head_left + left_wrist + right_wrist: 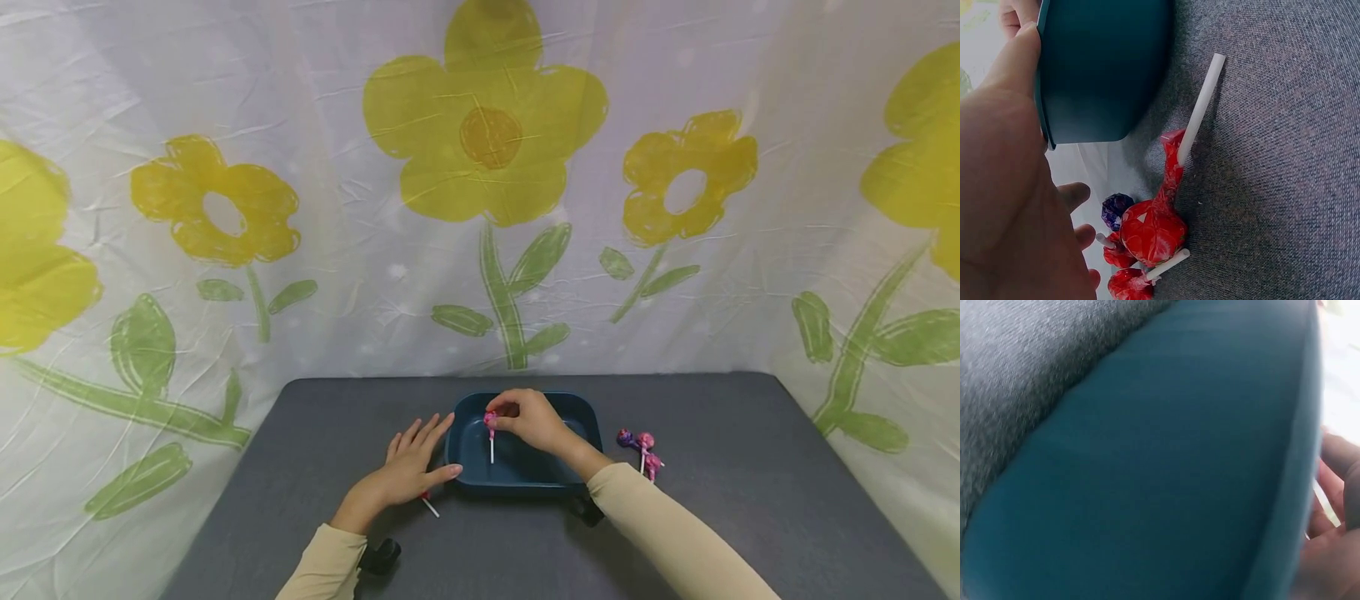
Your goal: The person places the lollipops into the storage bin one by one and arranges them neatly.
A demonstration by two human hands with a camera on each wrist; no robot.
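Note:
My right hand point(531, 422) pinches a pink-wrapped lollipop point(491, 419) by its candy end, over the inside of a dark blue rectangular bin point(517, 487). The lollipop's white stick points down. My left hand point(405, 471) lies at the bin's left side with its fingers spread, touching the rim. Under and beside that palm, the left wrist view shows a red-wrapped lollipop point(1154, 231) on the table, with more red ones and a dark purple lollipop point(1116, 209) behind it. The right wrist view is mostly filled by the bin's outer wall point(1141, 456).
Right of the bin lies a small group of lollipops, pink ones point(646, 441) and a purple one point(625, 437), partly behind my right forearm. The grey table point(712, 433) ends at a white curtain point(360, 317) printed with yellow flowers.

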